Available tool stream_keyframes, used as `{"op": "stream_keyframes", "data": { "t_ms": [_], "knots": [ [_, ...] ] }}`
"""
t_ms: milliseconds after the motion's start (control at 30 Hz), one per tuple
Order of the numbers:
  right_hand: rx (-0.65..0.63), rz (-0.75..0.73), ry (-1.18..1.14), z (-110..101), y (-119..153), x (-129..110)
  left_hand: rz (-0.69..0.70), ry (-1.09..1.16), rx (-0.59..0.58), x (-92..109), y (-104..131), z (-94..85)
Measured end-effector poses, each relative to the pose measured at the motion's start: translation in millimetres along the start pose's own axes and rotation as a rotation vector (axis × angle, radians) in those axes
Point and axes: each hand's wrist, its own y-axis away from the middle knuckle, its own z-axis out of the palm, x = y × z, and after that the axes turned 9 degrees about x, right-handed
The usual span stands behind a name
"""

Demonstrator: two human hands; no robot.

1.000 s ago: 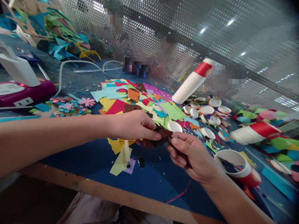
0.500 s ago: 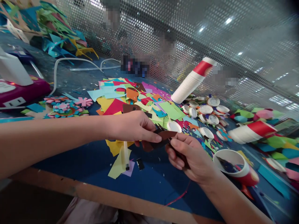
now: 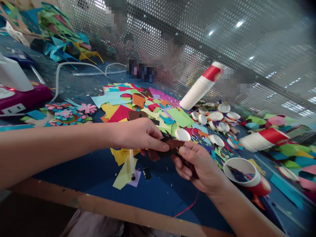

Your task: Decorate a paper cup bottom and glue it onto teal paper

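Our left hand (image 3: 140, 135) pinches brown paper (image 3: 176, 143); our right hand (image 3: 202, 163) grips a dark item (image 3: 181, 157), type unclear. Paper's between hands, pen (image 3: 132, 164) at its 8 o'clock. We should keep it flat, pinch light.

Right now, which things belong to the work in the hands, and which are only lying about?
In use, it seems:
- brown paper, in the left hand
- dark item, mostly hidden, in the right hand

Just lying about:
- leaning cup stack
- pink paper flower
- purple power strip
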Motion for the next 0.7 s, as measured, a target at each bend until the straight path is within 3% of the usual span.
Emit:
{"op": "stream_keyframes", "data": {
  "t_ms": [467,567,700],
  "knots": [
    [0.069,-0.118,0.009,-2.4,-2.6,-3.1,0.028,-0.02,0.001,-3.6,-1.5,-1.8],
    [0.198,-0.287,0.228,-23.9,-8.5,-14.4,0.065,0.039,0.036,-6.7,-4.7,-3.0],
    [0.482,-0.542,0.774,-62.3,-17.5,-28.9,0.074,0.077,0.177,-12.9,-10.2,-5.9]
  ]
}}
